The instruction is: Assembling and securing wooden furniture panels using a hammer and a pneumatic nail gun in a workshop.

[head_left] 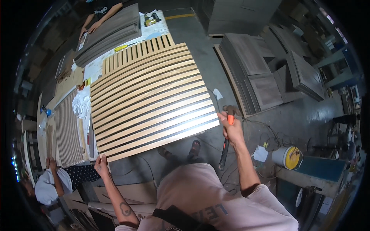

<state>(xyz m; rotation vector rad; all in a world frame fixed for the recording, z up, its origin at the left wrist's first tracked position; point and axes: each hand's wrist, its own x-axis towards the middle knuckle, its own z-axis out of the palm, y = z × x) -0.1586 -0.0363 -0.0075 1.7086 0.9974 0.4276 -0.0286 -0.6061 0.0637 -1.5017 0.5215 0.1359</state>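
workshop floor | right hand [230,129] grips hammer [227,131] | left hand [101,165] seemingly touching slatted panel [150,96]

View, single: we have one head-worn fisheye camera, set above the slatted wood panel [152,96] and facing steeply down onto it. The panel fills the centre at arm's length; the wearer's torso lies below it, grey floor right of it. Straight edges bow toward the dark rim.

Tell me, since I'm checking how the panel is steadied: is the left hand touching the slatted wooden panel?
Touching. The head view shows the left hand with its fingers against the near corner of the slatted wooden panel, no gap visible. The right hand grips a hammer.
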